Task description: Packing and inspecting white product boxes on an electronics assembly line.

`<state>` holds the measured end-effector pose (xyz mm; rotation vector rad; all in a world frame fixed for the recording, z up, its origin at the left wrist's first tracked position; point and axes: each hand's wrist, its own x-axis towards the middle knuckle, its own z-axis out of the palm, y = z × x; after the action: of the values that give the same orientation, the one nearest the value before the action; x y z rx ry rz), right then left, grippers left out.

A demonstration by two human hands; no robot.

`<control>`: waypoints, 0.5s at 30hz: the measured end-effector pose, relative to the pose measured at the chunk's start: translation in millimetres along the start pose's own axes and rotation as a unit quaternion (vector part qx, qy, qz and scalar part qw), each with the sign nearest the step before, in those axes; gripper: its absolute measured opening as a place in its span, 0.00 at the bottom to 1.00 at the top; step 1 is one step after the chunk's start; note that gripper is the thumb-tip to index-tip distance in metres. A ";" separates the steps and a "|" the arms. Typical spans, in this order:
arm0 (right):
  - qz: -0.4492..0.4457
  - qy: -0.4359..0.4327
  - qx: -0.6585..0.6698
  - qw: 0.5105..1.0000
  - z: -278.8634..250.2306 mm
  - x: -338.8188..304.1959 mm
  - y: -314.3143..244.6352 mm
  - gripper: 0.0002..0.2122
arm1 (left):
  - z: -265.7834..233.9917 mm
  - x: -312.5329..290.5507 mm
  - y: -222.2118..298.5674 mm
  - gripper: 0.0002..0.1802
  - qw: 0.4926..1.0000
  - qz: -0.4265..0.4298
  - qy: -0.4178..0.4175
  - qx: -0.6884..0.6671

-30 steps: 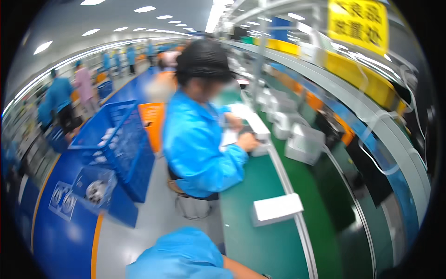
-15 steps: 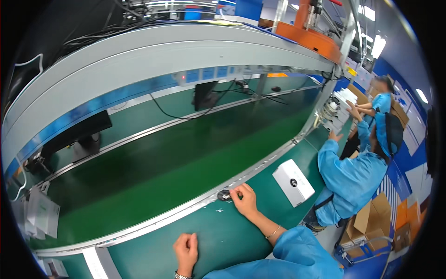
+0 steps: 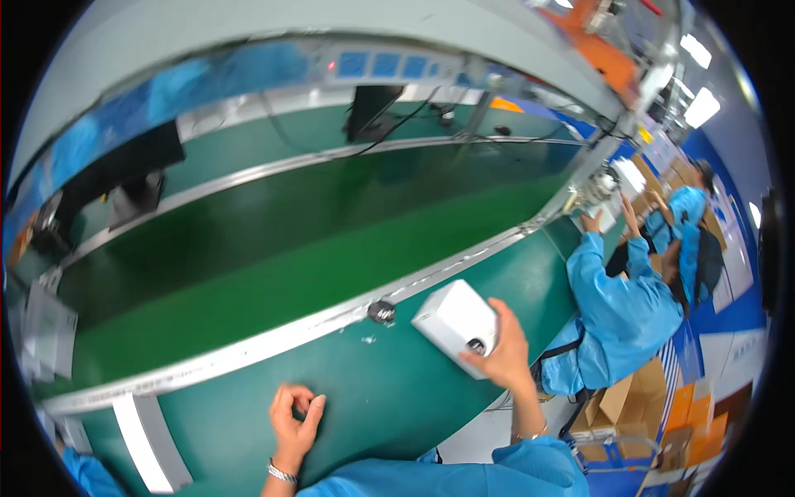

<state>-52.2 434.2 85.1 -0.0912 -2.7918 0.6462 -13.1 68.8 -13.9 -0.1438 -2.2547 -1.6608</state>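
Note:
My right hand grips a white carton by its right end, thumb on one side and fingers on the other. A round dark mark shows on the carton near my thumb, and the box is tilted over the green bench top. To its left, a small black round roll lies against the metal edge strip, with no hand on it. My left hand hovers by the near part of the bench, fingers curled in and nothing visible in them.
A green conveyor belt runs beyond the metal strip. Another white box stands at the near left. On the right, a co-worker in blue handles white boxes. Open cardboard cartons stand below.
My right hand has left the black roll, moved right and taken hold of the white carton, which is now shifted left and tilted. My left hand has moved slightly left. The view has shifted.

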 end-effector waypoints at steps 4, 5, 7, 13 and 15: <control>-0.155 -0.213 0.103 0.959 33.7 -12.9 -96.4 0.45 | -31.7 14.2 29.1 0.58 0.985 -0.039 -0.133 0.099; -0.207 -0.256 0.119 0.937 46.1 -14.6 -114.0 0.43 | -43.4 10.5 27.6 0.67 0.980 -0.052 -0.161 0.101; -0.313 -0.258 0.145 0.903 74.8 -22.2 -136.3 0.39 | -58.9 1.5 20.7 0.65 0.983 -0.049 -0.144 0.098; -0.397 -0.203 0.149 0.883 74.8 -29.6 -166.3 0.19 | -79.7 -28.3 0.2 0.52 0.991 -0.032 -0.062 0.110; -0.375 -0.214 0.132 0.892 70.5 -31.6 -158.0 0.14 | -76.7 -28.7 1.0 0.49 0.992 -0.035 -0.039 0.111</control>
<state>-41.5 258.6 85.7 1.2533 -2.7345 0.8834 30.0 0.2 -2.2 -0.0789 -2.5114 -1.4466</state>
